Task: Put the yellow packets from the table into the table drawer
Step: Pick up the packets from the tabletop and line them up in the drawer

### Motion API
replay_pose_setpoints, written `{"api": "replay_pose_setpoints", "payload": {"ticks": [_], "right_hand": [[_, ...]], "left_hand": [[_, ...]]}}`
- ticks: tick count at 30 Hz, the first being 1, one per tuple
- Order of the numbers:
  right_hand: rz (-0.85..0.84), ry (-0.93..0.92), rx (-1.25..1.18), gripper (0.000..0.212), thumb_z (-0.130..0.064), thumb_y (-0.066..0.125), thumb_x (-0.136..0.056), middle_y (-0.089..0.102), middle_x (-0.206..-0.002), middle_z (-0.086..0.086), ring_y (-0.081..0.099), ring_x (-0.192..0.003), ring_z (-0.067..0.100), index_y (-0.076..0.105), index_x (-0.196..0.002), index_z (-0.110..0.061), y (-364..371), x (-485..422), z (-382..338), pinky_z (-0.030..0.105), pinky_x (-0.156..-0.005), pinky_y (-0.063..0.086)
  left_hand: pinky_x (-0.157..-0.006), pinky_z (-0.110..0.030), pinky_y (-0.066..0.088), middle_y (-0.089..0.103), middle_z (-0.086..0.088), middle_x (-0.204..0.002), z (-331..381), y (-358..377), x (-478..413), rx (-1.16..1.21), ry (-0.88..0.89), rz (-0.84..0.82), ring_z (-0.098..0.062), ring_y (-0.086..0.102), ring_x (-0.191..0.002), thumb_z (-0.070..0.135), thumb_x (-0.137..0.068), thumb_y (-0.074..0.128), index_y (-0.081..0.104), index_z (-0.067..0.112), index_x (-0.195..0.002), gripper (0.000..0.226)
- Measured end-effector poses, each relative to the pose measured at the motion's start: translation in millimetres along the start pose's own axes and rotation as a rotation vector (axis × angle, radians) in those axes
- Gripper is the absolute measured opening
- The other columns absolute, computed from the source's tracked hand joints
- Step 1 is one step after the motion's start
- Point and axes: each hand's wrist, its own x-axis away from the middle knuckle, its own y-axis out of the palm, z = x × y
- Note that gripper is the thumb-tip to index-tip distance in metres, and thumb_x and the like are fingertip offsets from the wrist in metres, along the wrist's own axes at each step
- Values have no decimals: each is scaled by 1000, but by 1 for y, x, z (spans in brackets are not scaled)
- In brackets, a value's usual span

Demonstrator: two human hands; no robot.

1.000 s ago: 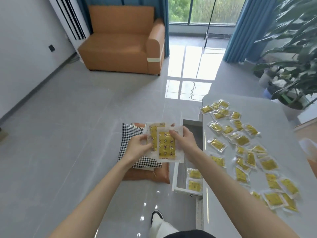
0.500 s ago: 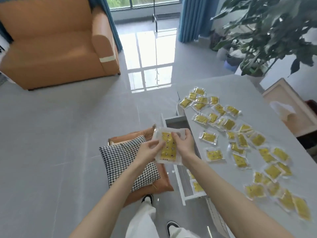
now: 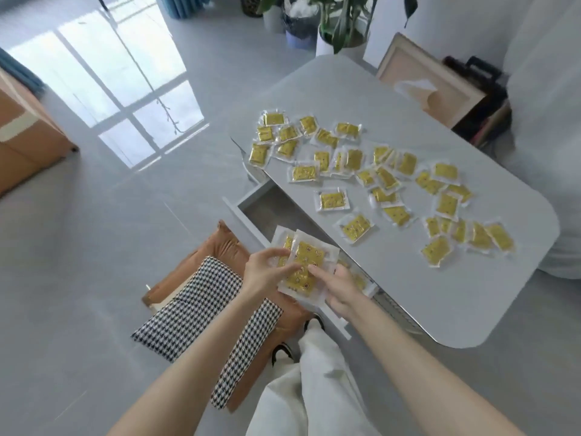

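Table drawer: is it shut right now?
No, the table drawer stands pulled out from under the table, its grey inside open to view.

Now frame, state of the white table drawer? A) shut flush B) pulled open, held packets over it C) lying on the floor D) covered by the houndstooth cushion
B: the white table drawer stands pulled out from under the grey tabletop, and the left hand and right hand hold a stack of yellow packets over it.
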Motion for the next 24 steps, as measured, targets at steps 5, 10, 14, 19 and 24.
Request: {"api": "replay_pose_setpoints", "payload": {"ticks": [5,10,14,19,24], "right_hand": [[233,160,-218,54,0,71,-82,60,-128,16,59,-116,28,48,-131,3,-48,-49,41,48,-103,45],[401,252,-340,43,6,66,-84,67,-109,19,68,-86,27,55,-125,-1,-98,-117,86,44,-75,59],[483,292,-263,60,-4,76,-78,63,-122,16,62,-110,32,51,-131,-7,-132,-186,127,53,-91,52],[578,274,-147,76,-16,80,-76,53,-137,11,53,-123,30,41,-140,-9,-156,-260,166,48,-105,43],[699,218,-122,68,-17,73,-84,50,-139,8,51,-125,29,39,-142,-9,-162,-319,178,35,-97,42]], "left_hand": [[-92,-42,53,66,10,-116,-28,27,-65,-94,3,-93,-13,64,-106,23,-83,70,67,37,-95,19],[-85,-36,57,61,5,-128,-76,72,-136,-175,-30,-145,-11,65,-99,12,-90,61,64,31,-107,26],[-68,-24,56,53,2,-136,-114,124,-194,-231,-27,-194,-6,61,-90,5,-94,51,59,22,-122,33],[-69,-23,51,47,0,-142,-151,185,-258,-388,14,-283,-21,53,-122,-2,-93,45,58,22,-121,39],[-70,-23,49,45,-2,-144,-189,230,-310,-448,19,-318,-24,50,-125,-6,-91,44,61,25,-116,43]]}}
